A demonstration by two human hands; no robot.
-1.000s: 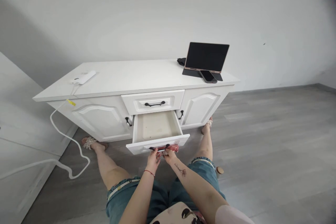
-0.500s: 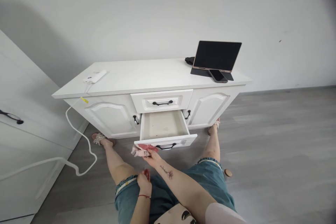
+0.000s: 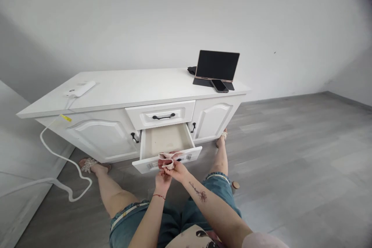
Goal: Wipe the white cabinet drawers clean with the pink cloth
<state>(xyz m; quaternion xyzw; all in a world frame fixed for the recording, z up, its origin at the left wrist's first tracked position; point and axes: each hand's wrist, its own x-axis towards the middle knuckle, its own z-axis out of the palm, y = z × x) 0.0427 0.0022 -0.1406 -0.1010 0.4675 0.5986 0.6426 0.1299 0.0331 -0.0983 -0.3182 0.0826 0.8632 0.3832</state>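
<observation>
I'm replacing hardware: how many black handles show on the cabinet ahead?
4: upper drawer handle, left door handle, right door handle, and lower drawer handle, partly behind the cloth.

no readable text, script-like tattoo (image 3: pixel 198 192) on the right forearm (image 3: pixel 216 211) too small to make out, yellow tag (image 3: pixel 66 117) on white cable (image 3: pixel 37 181) too blurred, tiny dark mark (image 3: pixel 71 90) on white device (image 3: pixel 85 88) illegible

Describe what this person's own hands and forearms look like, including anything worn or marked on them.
The left hand is gloveless, with a thin red bracelet at the wrist. The right hand is gloveless too; its forearm bears a dark tattoo, script-like, ending in a flower-like shape. A pale pink sleeve shows higher up that arm.
</observation>
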